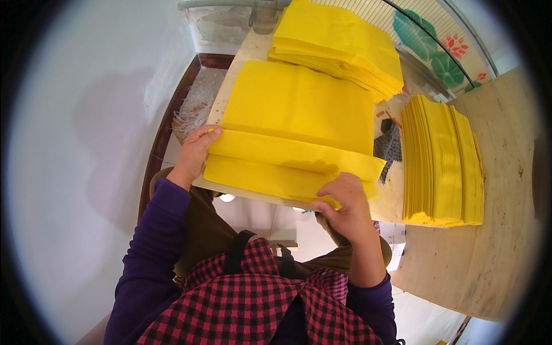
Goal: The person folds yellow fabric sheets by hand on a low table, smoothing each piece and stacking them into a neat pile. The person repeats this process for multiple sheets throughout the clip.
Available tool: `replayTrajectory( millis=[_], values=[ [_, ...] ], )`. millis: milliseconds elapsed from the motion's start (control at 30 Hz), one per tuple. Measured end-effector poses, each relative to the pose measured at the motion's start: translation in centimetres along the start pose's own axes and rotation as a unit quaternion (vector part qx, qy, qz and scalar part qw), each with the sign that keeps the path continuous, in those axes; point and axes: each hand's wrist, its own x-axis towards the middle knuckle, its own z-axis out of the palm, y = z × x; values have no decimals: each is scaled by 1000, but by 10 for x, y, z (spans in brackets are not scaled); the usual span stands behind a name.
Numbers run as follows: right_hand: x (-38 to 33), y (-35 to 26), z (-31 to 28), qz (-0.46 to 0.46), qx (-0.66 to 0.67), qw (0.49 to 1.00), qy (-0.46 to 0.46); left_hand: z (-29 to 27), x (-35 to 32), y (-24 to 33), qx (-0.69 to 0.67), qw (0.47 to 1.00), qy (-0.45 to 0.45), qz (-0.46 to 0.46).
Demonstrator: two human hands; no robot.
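A yellow, cloth-like sheet [299, 106] lies on the pale wooden table [244, 54] before me. Its near part is turned over into a long folded strip [287, 150], and a flat yellow band [259, 179] shows on the near side of the strip. At the strip's left end, my left hand [194, 154] pinches the fold, thumb on top. My right hand [347, 206] is over the near right corner, fingers bent and thumb apart from the forefinger. Whether its fingertips touch the sheet is hard to tell.
Behind the sheet sits a yellow stack [339, 43]. Another stack of folded yellow pieces [440, 164] stands at the right, beside a dark patterned cloth [388, 144]. A clear cup [264, 17] is at the far left corner. A white wall [86, 144] rises at left.
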Motion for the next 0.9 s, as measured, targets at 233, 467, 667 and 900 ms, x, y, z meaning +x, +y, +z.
replayTrajectory(
  millis=[233,467,667,900],
  values=[
    [-25,49,-21,233,-33,934,268,4,-3,3,11,1000,-5,12],
    [-34,78,-20,313,175,911,206,2,-4,1,61,997,8,43],
    [-35,87,-12,293,275,888,224,0,-6,3,132,989,-8,65],
    [-43,92,-6,308,339,852,254,6,-21,19,313,933,-84,157]
  ],
)
